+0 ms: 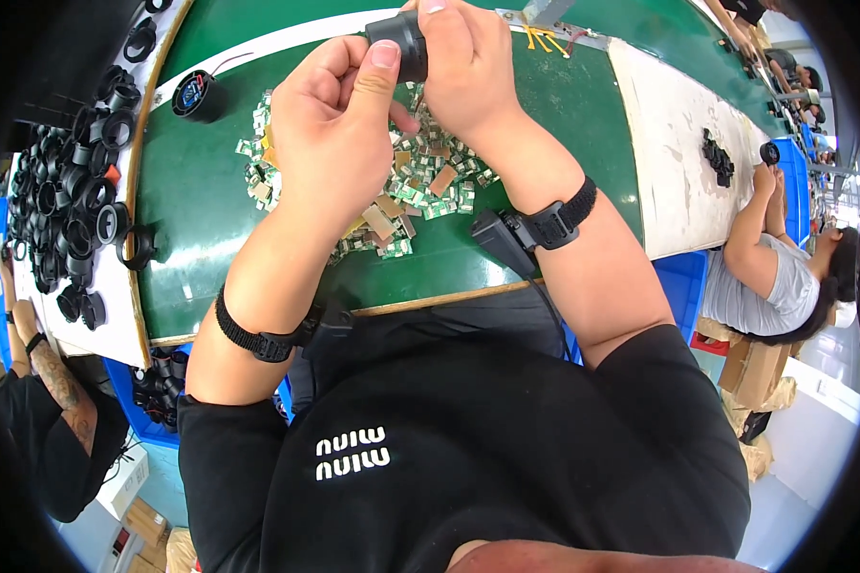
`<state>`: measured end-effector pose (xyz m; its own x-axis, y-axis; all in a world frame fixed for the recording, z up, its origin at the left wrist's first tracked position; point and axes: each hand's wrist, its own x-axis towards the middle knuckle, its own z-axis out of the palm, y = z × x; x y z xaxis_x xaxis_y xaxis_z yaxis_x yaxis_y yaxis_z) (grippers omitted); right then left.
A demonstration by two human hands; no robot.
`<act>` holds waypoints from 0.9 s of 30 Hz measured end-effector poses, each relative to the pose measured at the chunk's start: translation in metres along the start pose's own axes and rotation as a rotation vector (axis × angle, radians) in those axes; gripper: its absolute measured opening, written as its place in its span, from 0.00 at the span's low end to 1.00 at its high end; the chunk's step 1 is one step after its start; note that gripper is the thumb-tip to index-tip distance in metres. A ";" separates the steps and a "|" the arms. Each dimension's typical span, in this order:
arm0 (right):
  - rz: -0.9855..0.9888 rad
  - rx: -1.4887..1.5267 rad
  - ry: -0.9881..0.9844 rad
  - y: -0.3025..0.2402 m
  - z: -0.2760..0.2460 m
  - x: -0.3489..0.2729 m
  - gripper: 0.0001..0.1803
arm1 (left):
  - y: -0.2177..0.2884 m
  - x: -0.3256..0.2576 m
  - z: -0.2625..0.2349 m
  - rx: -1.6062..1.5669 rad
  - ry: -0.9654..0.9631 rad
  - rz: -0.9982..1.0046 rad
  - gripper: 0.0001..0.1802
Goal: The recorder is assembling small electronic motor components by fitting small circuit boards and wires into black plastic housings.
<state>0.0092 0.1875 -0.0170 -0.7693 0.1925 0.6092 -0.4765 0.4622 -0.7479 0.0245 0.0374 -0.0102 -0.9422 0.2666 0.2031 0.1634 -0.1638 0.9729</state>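
Both my hands hold a black cylindrical housing (398,40) above the far part of the green tabletop. My left hand (333,124) grips it from the left, with the thumb pressed along its side. From the right, the fingers of my right hand (466,74) wrap round it. Below them lies a loose heap of small green circuit boards (446,196), with brown and yellow pieces among them; my left hand and forearm cover part of it. A round black housing (199,96) with coloured wires inside stands to the left.
Many black rings and cups (75,196) crowd the white surface at left. Yellow strips (547,41) lie by a metal bracket at the back. Black parts (718,159) sit on the right-hand surface. Blue bins (680,286) stand below the table edge. Co-workers (774,258) sit on either side.
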 end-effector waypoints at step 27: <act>0.367 0.049 0.114 0.050 -0.002 0.019 0.22 | 0.018 -0.013 0.025 0.315 -0.211 0.814 0.09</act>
<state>-0.0279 0.2160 -0.0424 -0.8415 0.4338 0.3220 -0.2002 0.3031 -0.9317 0.0471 0.0546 0.0069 -0.4308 0.3559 0.8293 0.8595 -0.1185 0.4973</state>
